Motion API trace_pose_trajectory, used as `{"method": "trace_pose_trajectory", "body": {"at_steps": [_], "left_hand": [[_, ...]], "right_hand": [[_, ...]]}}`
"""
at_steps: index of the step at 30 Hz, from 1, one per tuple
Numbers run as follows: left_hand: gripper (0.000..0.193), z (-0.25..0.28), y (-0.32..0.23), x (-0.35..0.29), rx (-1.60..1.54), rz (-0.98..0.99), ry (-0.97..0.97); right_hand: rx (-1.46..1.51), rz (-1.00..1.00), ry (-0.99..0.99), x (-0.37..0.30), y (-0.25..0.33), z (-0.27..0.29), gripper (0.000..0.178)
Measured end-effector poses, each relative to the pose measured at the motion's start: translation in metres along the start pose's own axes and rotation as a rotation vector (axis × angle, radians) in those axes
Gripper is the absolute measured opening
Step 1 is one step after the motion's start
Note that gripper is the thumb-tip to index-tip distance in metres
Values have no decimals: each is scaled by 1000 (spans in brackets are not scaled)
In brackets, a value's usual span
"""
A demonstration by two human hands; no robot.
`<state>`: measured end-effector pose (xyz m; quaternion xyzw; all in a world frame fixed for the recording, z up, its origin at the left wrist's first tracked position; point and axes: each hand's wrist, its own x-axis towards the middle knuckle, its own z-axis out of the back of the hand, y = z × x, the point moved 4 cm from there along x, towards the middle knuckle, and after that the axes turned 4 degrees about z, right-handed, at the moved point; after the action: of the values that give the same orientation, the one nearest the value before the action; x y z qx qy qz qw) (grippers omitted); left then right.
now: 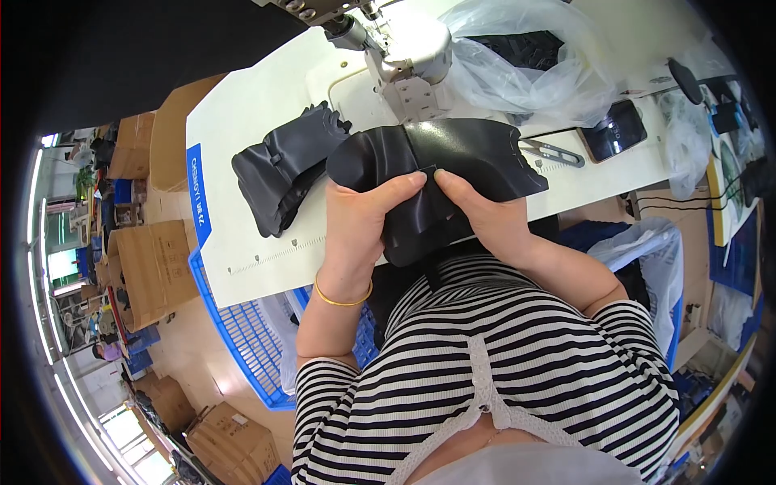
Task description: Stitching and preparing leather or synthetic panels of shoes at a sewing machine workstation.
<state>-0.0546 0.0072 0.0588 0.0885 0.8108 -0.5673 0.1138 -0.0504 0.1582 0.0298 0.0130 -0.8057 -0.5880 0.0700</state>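
Both my hands grip a glossy black leather-like shoe upper piece (473, 145) in front of the sewing machine (408, 65). My left hand (364, 214) closes on its left part, thumb lying along a seam near the middle. On the other side of that seam presses the thumb of my right hand (489, 218); the remaining fingers of both hands are hidden beneath the piece. A lower flap of it hangs over the table's near edge. To the left, a stack of similar black pieces (283, 166) lies on the white table (267, 263).
Thread snips (554, 152) and a dark phone (614, 131) lie at the right. Behind them is a clear plastic bag (517, 89) with black pieces. A blue basket (242, 331) stands below the table's left side, and cardboard boxes (153, 271) are on the floor farther left.
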Motion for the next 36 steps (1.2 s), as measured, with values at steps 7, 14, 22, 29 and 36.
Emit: {"method": "trace_pose_trajectory", "body": {"at_steps": [7,14,22,29,36], "left_hand": [[32,1,-4,-1,-33,69,-26],[24,-5,-32,-1,-36,-63,-20],[21,-12,-62,34,-69,-55,-24],[15,-12,-80,60,-71,-2,-41],[18,-13,-85,64,64,-41,-76]], "right_hand": [[8,130,-2,2,0,-3,11],[177,-1,-126,16,31,10,14],[52,174,-174,64,60,6,15],[94,130,-170,99,63,4,10],[137,157,-170,108,58,3,8]]}}
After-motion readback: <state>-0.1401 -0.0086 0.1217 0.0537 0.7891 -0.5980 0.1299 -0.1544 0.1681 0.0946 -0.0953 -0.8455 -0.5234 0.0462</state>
